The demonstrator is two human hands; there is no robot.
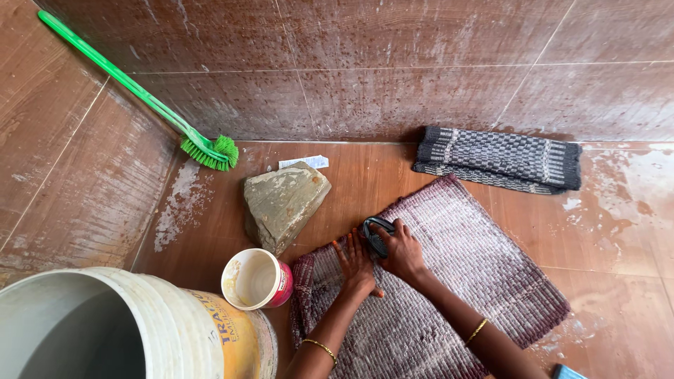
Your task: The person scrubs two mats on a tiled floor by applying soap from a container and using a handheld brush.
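A wet purplish woven mat point(456, 281) lies flat on the brown tiled floor point(618, 231). My left hand point(354, 263) presses palm down on the mat near its left edge, fingers spread. Right beside it, my right hand point(401, 251) grips a dark scrub brush point(375, 235) and holds it against the mat's upper left part. Both wrists wear thin gold bangles.
A flat grey stone point(283, 202) sits left of the mat. A small cream mug point(256, 279) and a big white bucket point(105, 323) stand at the lower left. A green long-handled brush point(210, 149) leans in the corner. A folded dark checked mat point(500, 158) lies by the wall.
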